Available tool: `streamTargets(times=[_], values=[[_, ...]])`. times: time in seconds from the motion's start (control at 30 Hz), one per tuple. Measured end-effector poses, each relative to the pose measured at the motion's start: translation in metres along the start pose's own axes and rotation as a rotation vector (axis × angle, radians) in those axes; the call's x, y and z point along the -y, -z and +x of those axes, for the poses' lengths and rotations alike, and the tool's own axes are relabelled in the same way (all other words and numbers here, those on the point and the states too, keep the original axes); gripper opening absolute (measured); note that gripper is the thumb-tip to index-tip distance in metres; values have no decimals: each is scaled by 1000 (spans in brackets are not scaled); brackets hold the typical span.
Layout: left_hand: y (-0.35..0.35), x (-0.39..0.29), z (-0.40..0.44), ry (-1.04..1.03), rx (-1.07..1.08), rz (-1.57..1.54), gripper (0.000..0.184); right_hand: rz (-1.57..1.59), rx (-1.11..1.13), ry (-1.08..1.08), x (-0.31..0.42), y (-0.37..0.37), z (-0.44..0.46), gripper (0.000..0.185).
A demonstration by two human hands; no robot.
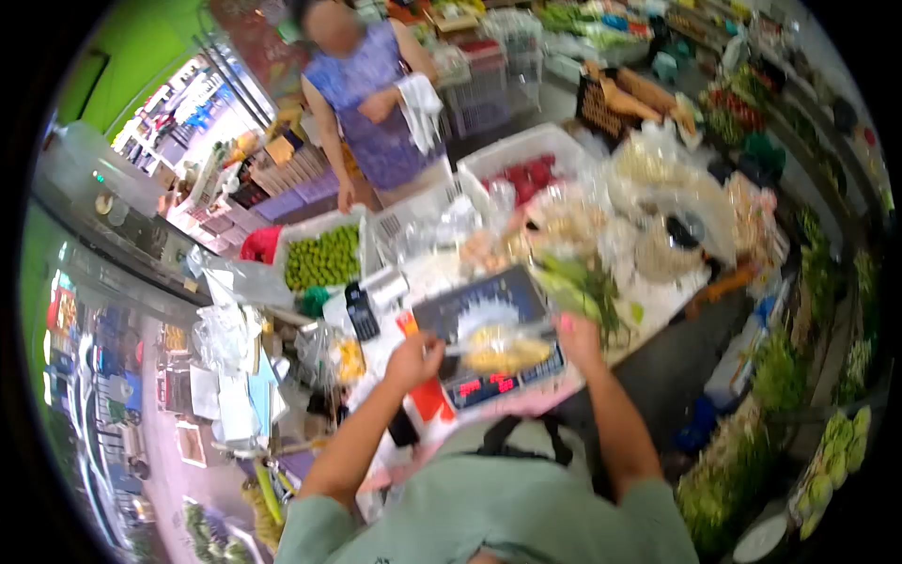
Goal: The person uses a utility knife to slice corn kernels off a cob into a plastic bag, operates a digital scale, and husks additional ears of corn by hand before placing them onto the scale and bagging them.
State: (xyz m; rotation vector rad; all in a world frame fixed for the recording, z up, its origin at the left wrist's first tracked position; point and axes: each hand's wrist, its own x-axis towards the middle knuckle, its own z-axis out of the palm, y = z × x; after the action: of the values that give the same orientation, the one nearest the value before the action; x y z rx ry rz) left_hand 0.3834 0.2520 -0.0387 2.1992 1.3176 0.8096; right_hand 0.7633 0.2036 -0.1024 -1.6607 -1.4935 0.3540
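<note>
A clear plastic bag with pale yellow food inside [507, 352] stretches between my hands, over the front part of a digital scale [489, 299] with lit red digits. My left hand [415, 361] is closed, pinching the bag's left end. On the other side, my right hand [578, 340] is closed at the bag's right end, its fingertips partly blurred. Just beyond my right hand lie green corn cobs in husks [575, 287]. A black handheld device [361, 312] stands to the left of the scale. What exactly the bag contains is too blurred to name.
Across the table stands a person in a purple patterned dress [371, 103], holding a white cloth. A crate of small green fruit [324, 256] is at the left, a white crate with red produce [526, 169] at the back. Bagged goods [667, 235] fill the right side.
</note>
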Motion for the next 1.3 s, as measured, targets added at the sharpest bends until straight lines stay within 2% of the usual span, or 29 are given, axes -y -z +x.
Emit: streamTargets(times=[0.03,0.07,0.1,0.2,0.23,0.3,0.33,0.37,0.43,0.47,0.5,0.53,0.57,0.63,0.7,0.73,0.77,0.83,0.87,0.9,0.97,1.03,1.1,1.13,1.17,1.2,1.23,1.27,1.3], values=[[9,-12,4,-33,25,98,24,-85,55,-63,13,9,4,33],[14,-20,5,103,1,8,27,192,88,-298,27,16,6,29],[17,-31,-7,141,-4,2,27,185,126,-299,41,27,-1,29],[22,-41,1,453,535,-66,31,235,168,-362,64,43,12,19],[18,-40,-2,473,522,-78,31,230,191,-353,75,48,11,19],[8,-42,-4,905,358,-1116,25,334,265,-335,106,60,9,19],[7,-45,-3,813,357,-1462,17,354,311,-290,133,64,9,20],[9,-70,2,828,346,-1467,17,340,335,-115,160,65,13,18],[12,-138,14,860,130,-1396,21,348,375,136,196,52,21,16],[-6,-134,4,649,195,-1236,22,368,387,217,208,43,26,16],[-25,-125,-9,444,265,-1073,24,408,460,95,226,42,30,17],[-34,-121,-16,365,168,-956,28,450,528,-32,239,41,35,17],[-32,-123,-20,385,203,-953,28,354,440,134,225,24,35,21],[-22,-122,-12,406,-90,-705,31,452,468,-52,231,21,35,21],[-19,-109,-14,633,-163,-841,34,817,364,-259,221,6,17,24],[-15,-112,-13,602,-170,-868,34,771,338,-268,204,-5,5,28],[-11,-114,-11,566,-185,-897,35,584,364,-250,195,-5,-3,33],[-16,-116,-9,532,-127,-942,35,367,623,-284,177,-12,-11,34],[-15,-124,-8,518,-94,-855,35,582,653,-308,175,-14,-15,35],[-14,-134,-8,503,-59,-767,34,587,639,-332,177,-13,-15,35],[-9,-140,0,495,-100,-718,36,985,617,-350,177,-16,-3,34],[1,-141,9,537,-96,-812,36,1104,570,-329,180,-20,7,35],[4,-136,14,522,-66,-787,34,1323,678,-367,184,-14,13,29],[4,-130,16,608,-85,-930,33,1350,735,-299,174,-25,11,30],[3,-126,19,695,-111,-1072,32,1356,723,-297,171,-28,8,30],[0,-126,24,758,-125,-1133,27,1250,657,-175,169,-31,5,30],[-4,-116,23,755,-130,-1126,27,1142,594,-54,167,-35,5,31],[-10,-101,18,852,-74,-1088,24,825,564,155,154,-37,8,35],[-13,-91,14,949,-19,-1050,20,829,569,161,144,-42,7,35]])
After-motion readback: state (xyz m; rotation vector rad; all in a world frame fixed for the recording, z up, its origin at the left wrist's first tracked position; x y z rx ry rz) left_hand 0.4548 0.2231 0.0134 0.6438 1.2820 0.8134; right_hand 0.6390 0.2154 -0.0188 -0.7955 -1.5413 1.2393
